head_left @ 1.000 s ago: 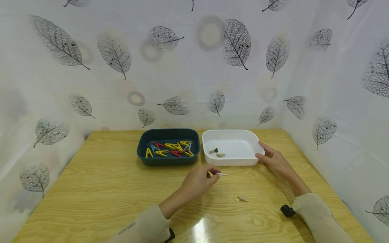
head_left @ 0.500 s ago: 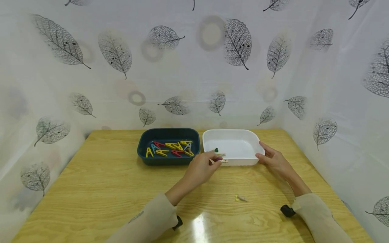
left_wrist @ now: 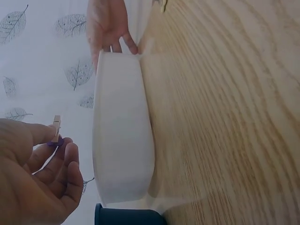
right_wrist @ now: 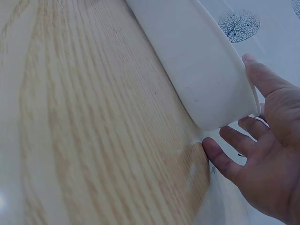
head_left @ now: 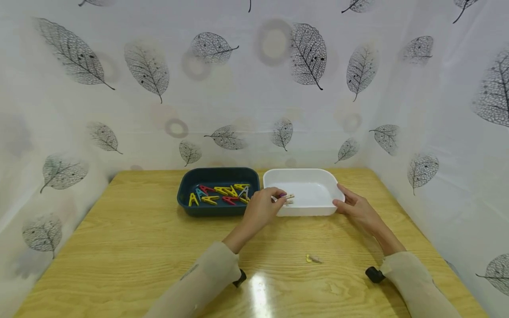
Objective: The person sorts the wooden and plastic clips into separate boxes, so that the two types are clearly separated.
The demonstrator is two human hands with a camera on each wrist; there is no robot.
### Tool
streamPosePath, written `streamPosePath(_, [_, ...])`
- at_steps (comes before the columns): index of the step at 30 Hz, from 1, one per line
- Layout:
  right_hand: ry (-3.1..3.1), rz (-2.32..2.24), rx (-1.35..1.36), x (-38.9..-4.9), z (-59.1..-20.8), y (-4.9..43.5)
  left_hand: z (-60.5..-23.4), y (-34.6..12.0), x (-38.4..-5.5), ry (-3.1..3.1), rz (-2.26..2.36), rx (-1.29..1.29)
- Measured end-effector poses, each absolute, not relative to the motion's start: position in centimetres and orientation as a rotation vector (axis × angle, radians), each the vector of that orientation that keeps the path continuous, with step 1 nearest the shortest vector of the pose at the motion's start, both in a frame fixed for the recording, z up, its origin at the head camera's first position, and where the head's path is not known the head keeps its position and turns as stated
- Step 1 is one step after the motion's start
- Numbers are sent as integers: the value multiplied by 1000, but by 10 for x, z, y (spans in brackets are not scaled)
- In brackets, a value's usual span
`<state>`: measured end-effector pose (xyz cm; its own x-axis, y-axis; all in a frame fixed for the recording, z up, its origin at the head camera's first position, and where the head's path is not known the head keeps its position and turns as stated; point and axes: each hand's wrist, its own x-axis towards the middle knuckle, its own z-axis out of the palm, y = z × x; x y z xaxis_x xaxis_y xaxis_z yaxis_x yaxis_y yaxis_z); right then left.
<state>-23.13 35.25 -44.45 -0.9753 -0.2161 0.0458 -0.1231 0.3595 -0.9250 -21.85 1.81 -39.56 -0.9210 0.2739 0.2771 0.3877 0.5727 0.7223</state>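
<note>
My left hand (head_left: 260, 207) pinches a small wooden clothespin (left_wrist: 56, 125) with a purple ornament between thumb and fingers. It holds this over the front left part of the white tray (head_left: 306, 211). Just below it another wooden clothespin (head_left: 289, 202) lies in the tray; the hand covers the one with a green ornament. At the tray's right end, my right hand (head_left: 358, 210) grips the wall, thumb at the rim and fingers round the corner. A wooden clothespin with a yellow ornament (head_left: 313, 259) lies on the table in front.
Left of the white tray stands a dark blue tray (head_left: 216, 212) with several yellow, red and blue plastic clothespins in it. Both trays sit near the back of the wooden table (head_left: 131, 247), against a leaf-print curtain (head_left: 238, 101).
My left hand has carried the purple-ornamented clothespin from the table in front of the white tray up and back over its front rim. The right hand has stayed on the tray.
</note>
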Motion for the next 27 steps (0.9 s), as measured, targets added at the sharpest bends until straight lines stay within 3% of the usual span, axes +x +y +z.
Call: streamPosePath(27, [2491, -1732, -304, -232, -447, 354, -399, 45, -257, -2660, -1151, -339])
